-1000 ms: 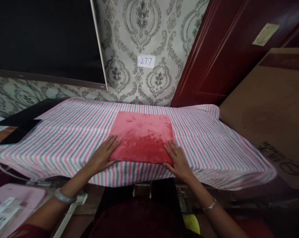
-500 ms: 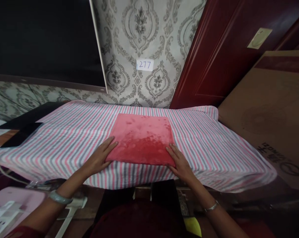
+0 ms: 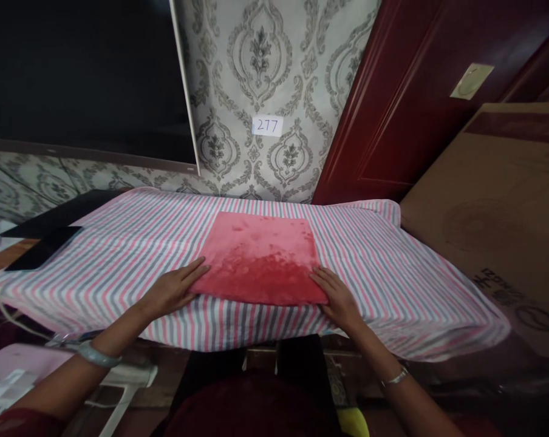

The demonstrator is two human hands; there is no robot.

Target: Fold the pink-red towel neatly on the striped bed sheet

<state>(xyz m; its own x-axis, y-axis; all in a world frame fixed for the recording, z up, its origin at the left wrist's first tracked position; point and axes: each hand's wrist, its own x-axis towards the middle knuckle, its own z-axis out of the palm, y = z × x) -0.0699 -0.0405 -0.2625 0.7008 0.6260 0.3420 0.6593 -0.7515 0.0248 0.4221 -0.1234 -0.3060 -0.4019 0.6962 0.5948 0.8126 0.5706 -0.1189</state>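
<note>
Your folded red cloth point(image 3: 260, 258) lies flat and square in the middle of the striped cover point(image 3: 119, 255), its near edge close to the front edge of the board. Compared with a second ago, your hands have slid outward and toward you along its near corners: the left hand point(image 3: 172, 290) now rests open, fingers together, at the near-left corner, and the right hand point(image 3: 338, 297) lies flat at the near-right corner, neither one pinching the fabric. I judge this as smoothing, with the cloth settled in place. Beyond it, a paper tag reading 277 point(image 3: 268, 126) hangs on the patterned wall point(image 3: 256, 73), beside the dark red door point(image 3: 393, 103).
</note>
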